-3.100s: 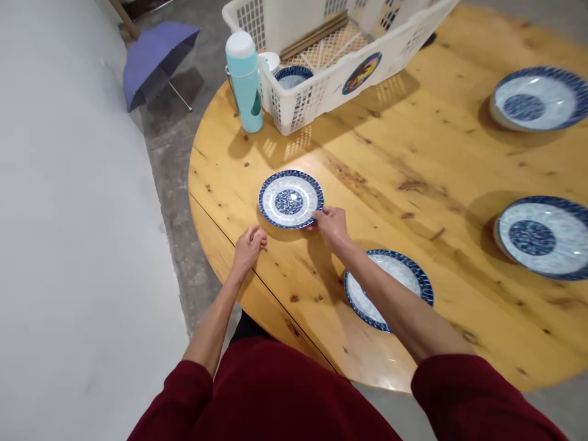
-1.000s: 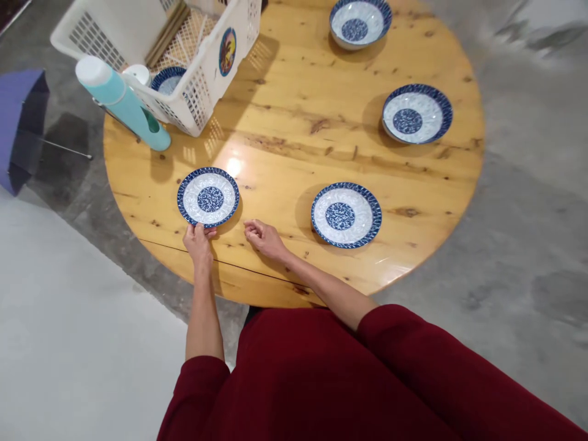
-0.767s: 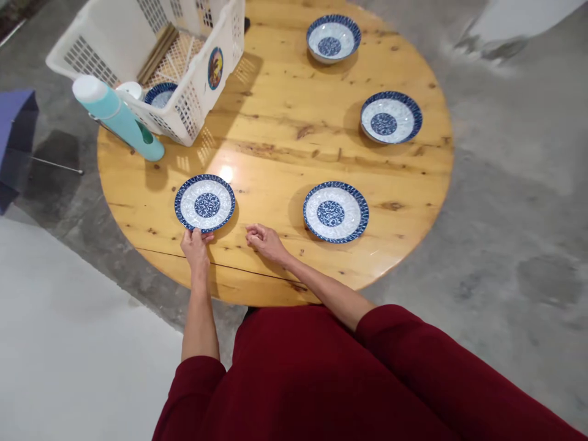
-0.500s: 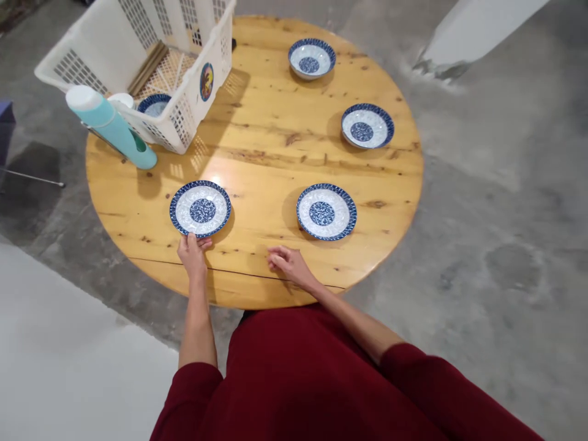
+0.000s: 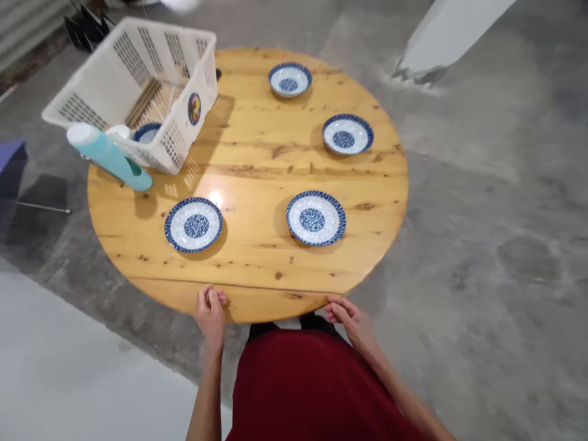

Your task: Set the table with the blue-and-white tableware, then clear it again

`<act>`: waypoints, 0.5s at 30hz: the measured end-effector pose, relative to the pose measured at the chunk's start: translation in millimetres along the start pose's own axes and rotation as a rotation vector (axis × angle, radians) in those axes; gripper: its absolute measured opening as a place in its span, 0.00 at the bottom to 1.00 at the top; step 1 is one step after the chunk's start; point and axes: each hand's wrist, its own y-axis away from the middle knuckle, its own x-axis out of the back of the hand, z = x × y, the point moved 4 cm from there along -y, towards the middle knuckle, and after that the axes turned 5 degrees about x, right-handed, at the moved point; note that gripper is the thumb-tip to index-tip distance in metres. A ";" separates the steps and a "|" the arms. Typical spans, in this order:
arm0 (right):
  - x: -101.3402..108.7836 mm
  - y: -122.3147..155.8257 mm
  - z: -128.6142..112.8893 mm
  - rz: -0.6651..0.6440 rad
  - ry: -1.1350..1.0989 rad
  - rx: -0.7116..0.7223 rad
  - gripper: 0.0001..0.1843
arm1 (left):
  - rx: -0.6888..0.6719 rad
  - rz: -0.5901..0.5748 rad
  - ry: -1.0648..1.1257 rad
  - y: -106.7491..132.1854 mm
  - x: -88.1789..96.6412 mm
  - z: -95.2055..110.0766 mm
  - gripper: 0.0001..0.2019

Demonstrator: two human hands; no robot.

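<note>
Four blue-and-white patterned plates lie on the round wooden table (image 5: 257, 159): one near left (image 5: 193, 224), one near middle (image 5: 315, 217), one at the right (image 5: 347, 134) and one at the far side (image 5: 290, 79). My left hand (image 5: 210, 309) rests at the table's near rim, fingers curled in a loose fist with nothing in them. My right hand (image 5: 350, 315) hangs just off the rim to the right, fingers loosely bent and holding nothing. Neither hand touches a plate. The near left plate is the closest one to my left hand.
A white slatted plastic basket (image 5: 138, 61) stands at the table's far left, holding another blue plate (image 5: 146, 131) and wooden sticks. A teal bottle (image 5: 108, 157) stands beside it. A purple umbrella (image 5: 11, 165) lies on the concrete floor at left.
My left hand let go of the near left plate and drew back to the table's rim. My right hand slid off the table. The view has pulled back from the table.
</note>
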 end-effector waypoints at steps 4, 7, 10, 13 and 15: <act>30.8 -11.6 9.8 -0.029 -0.026 -0.028 0.29 | -0.063 -0.095 -0.099 36.5 -26.1 14.9 0.12; 76.1 -21.3 20.0 -0.003 -0.050 -0.019 0.27 | -0.132 -0.176 -0.083 65.5 -66.3 39.1 0.11; 144.1 -25.1 42.1 0.064 -0.050 -0.051 0.26 | -0.156 -0.238 -0.062 104.8 -117.8 61.6 0.13; 224.4 -21.7 79.2 0.172 -0.055 -0.121 0.25 | -0.174 -0.369 -0.079 153.8 -179.5 72.5 0.13; 276.6 -15.2 108.0 0.258 -0.079 -0.155 0.24 | -0.203 -0.493 -0.115 189.7 -221.2 75.4 0.13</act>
